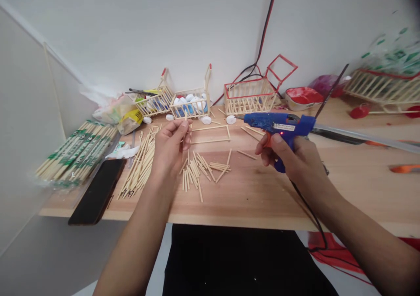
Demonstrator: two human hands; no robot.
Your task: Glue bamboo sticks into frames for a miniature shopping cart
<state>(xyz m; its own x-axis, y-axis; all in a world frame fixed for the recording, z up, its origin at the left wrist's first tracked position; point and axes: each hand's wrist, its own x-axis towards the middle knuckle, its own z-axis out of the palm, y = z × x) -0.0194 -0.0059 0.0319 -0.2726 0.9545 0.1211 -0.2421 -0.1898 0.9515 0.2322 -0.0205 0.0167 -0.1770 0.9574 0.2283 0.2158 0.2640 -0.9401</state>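
My right hand [290,156] is wrapped round the grip of a blue hot glue gun [278,124], nozzle pointing left, a finger on its orange trigger. My left hand [170,145] is raised over the wooden table [262,191], fingers pinched on a short wooden stick [190,135] held upright. Under and between the hands lies a scatter of short cut sticks [197,171]. A thin rectangular stick frame [210,134] lies flat just beyond them.
Packs of wrapped chopsticks [77,151] and a black phone [98,191] sit at the left edge, loose long sticks [139,165] beside them. Stick-built baskets [188,103] and a red-trimmed one [251,95] stand along the wall. A red paint bowl [302,97] is farther right.
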